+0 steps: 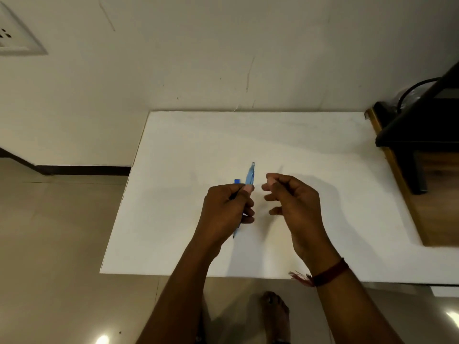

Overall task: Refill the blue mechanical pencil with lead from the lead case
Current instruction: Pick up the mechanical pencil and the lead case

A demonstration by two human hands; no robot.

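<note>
My left hand (227, 207) is closed around the blue mechanical pencil (249, 176) above the middle of the white table (323, 150). The pencil's clear blue rear end points away from me and its tip pokes out below my fist. A small blue piece, likely the lead case (237, 181), shows just behind my left knuckles, mostly hidden. My right hand (295, 202) hovers just right of the pencil. Its thumb and forefinger are pinched together, seemingly on a very thin lead; only a faint thin line shows beyond the fingertips. The other fingers are loosely curled.
A dark stand with a black cable (422, 125) occupies a wooden surface at the right edge of the table. The wall runs along the table's far edge. A tiled floor lies to the left, and a bare foot (274, 311) shows below the near edge.
</note>
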